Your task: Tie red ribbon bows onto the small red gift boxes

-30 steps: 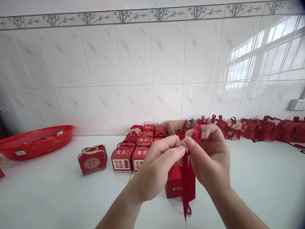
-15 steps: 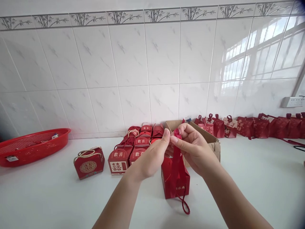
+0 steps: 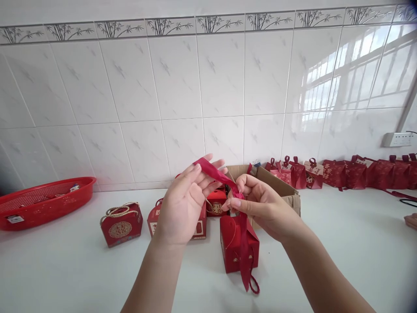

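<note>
A dark red ribbon [image 3: 215, 174] runs between my two hands. My left hand [image 3: 185, 204] has its palm showing and fingers stretched, the thumb pressing one end of the ribbon against them. Thumb and forefinger of my right hand [image 3: 257, 200] pinch the ribbon farther along. From there its loose tail drops in front of a small red gift box [image 3: 230, 243] with a peaked top. A twisted red cord loop [image 3: 255, 284] hangs at that box's front and touches the white table. My left hand partly hides the group of red boxes behind it.
Left stand a red box with a rope handle [image 3: 121, 226] and a red plastic basket [image 3: 48, 206]. A cardboard box [image 3: 295, 202] sits behind my right hand. Several red gift bags [image 3: 355, 174] line the wall. At the right edge, part of another hand [image 3: 411, 220] shows.
My hands have moved apart from the bunched ribbon. The left hand shifted left, drawing one ribbon end out, and its palm now shows. The tail hangs lower over the gift box.
</note>
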`<state>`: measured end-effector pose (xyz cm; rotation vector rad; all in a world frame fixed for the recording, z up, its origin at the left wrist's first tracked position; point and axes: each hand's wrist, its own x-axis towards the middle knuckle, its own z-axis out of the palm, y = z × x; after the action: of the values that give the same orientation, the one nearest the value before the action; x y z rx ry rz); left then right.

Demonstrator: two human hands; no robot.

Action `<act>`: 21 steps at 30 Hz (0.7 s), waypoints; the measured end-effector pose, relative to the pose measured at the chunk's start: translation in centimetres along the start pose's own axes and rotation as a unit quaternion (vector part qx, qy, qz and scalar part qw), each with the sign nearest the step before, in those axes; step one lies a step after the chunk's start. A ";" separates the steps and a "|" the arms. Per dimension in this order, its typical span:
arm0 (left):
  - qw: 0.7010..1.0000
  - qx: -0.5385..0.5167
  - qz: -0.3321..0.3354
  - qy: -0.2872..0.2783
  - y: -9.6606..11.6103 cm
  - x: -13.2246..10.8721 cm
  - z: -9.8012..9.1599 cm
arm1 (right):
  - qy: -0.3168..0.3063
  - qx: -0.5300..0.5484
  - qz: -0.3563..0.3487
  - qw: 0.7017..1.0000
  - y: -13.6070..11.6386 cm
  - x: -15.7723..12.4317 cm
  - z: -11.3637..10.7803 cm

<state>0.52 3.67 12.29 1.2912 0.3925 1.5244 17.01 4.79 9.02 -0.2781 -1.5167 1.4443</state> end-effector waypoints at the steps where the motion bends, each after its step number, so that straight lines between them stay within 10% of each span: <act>1: 1.000 -0.002 0.015 0.011 0.1 0.0 -0.1 | 0.001 0.000 0.002 1.000 -0.1 0.0 0.0; 21: 0.997 0.008 0.074 0.025 0.2 -0.4 -0.3 | -0.034 0.073 -0.012 0.997 -1.0 -1.1 0.4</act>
<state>0.16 3.41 12.12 1.3198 0.3476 1.6836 17.69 3.48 9.45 -0.1226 -1.4539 1.5504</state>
